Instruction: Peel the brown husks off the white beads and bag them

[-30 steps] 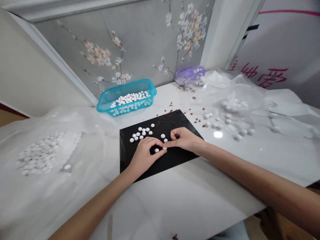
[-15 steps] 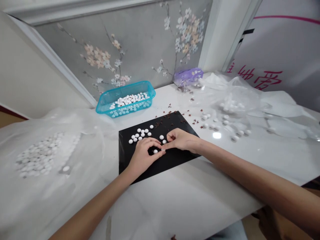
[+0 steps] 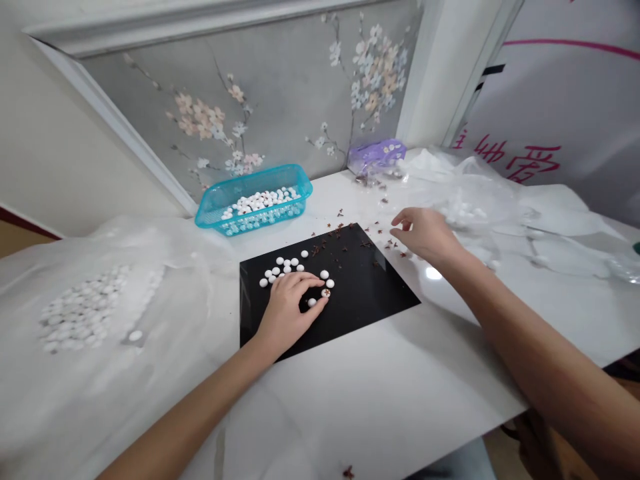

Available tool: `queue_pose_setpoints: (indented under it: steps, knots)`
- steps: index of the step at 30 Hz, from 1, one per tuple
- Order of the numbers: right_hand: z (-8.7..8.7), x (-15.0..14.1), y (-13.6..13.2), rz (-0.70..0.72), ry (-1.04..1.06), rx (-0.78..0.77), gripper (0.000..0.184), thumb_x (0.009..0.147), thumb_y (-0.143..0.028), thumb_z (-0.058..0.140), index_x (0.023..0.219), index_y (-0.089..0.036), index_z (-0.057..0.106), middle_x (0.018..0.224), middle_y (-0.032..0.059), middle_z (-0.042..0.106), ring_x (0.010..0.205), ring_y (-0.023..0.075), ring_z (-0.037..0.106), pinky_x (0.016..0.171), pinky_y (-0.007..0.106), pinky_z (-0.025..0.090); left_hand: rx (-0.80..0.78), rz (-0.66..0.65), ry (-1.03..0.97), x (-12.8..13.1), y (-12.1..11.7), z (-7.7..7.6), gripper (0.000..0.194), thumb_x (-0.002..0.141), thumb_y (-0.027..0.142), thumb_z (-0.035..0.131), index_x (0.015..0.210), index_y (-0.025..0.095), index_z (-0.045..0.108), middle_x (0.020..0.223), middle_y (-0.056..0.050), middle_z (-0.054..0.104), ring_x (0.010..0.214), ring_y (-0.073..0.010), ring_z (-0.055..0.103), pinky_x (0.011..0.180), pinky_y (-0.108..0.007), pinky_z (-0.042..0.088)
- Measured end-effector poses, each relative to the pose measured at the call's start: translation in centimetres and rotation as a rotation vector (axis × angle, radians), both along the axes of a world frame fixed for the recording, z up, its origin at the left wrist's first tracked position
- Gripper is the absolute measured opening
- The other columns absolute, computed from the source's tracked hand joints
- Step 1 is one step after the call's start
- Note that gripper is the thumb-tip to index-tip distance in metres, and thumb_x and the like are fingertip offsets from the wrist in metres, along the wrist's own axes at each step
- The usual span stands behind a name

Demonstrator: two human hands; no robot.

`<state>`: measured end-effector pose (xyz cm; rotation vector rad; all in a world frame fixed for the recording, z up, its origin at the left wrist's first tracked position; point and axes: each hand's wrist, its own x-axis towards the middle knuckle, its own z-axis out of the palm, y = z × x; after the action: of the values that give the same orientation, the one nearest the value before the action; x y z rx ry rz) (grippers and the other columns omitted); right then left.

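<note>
**White round piece with brown star between left fingers; right hand over worktop beside board**

Glossy white, grey-veined worktop (image 3: 320,407): front edge runs diagonally at lower right; a broad strip of surface lies between it and the board, giving the widest room for moving.

Translucent plastic sheeting (image 3: 45,407) covers the left side, with many white rounds about it; whether inside or under, cannot tell. Clear crumpled plastic bag (image 3: 493,190) bounds the room at far right.

Flat black rectangular board (image 3: 365,293): set askew, its left corner near the sheeting, its right corner pointing toward the right forearm. The right half offers the most room on the board.

Teal see-through plastic basket (image 3: 255,179): beyond the board, close to the wall panel, apart from the board's far edge; white rounds inside.

Left hand (image 3: 287,307): over the board's near-left part; thumb and forefinger pinch the small white round piece with a brown star on top (image 3: 326,293).

Right hand (image 3: 424,230): above the worktop, past the board's right edge; thumb and forefinger slightly parted, near the scatter.

Small plain white round pieces (image 3: 275,271): clustered beyond the left hand; three near its fingertips.

Tiny brown star-shaped pieces (image 3: 341,213): scattered across the board's far corner onto the worktop.
</note>
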<state>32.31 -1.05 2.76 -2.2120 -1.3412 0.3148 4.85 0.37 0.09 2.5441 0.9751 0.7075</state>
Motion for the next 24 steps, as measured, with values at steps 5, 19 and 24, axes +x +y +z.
queue_pose_setpoints:
  steps: [5, 19, 24]
  knots:
    - [-0.5, 0.2, 0.2, 0.100, -0.106, -0.158, 0.025, 0.067, -0.012, 0.055, 0.087, -0.018, 0.069, 0.088, 0.0064, 0.067, 0.056, 0.0137, 0.055, 0.053, 0.026, 0.038, 0.066, 0.070, -0.038, -0.3, 0.1, 0.5, 0.013, 0.083, 0.025, 0.054, 0.096, 0.021, 0.057, 0.099, -0.004, 0.064, 0.094, -0.0195, 0.056, 0.085, -0.037, 0.040]
    - [-0.6, -0.9, 0.2, 0.154, -0.215, -0.025, 0.017, 0.079, -0.026, 0.050, 0.085, -0.020, 0.065, 0.086, 0.0049, 0.069, 0.067, 0.0178, 0.057, 0.053, 0.026, 0.030, 0.339, 0.190, 0.227, -1.6, 2.8, 0.0, 0.027, 0.087, 0.030, 0.047, 0.110, 0.023, 0.058, 0.119, -0.007, 0.058, 0.110, -0.0272, 0.048, 0.090, -0.042, 0.032]
    - [-0.7, -1.5, 0.1, 0.182, -0.219, 0.069, 0.015, 0.080, -0.025, 0.049, 0.084, -0.021, 0.063, 0.091, 0.0022, 0.069, 0.064, 0.0158, 0.055, 0.052, 0.026, 0.030, 0.284, 0.340, 0.211, -1.5, 2.8, 0.1, 0.028, 0.086, 0.032, 0.046, 0.108, 0.021, 0.059, 0.118, -0.008, 0.059, 0.111, -0.0264, 0.048, 0.090, -0.040, 0.033]
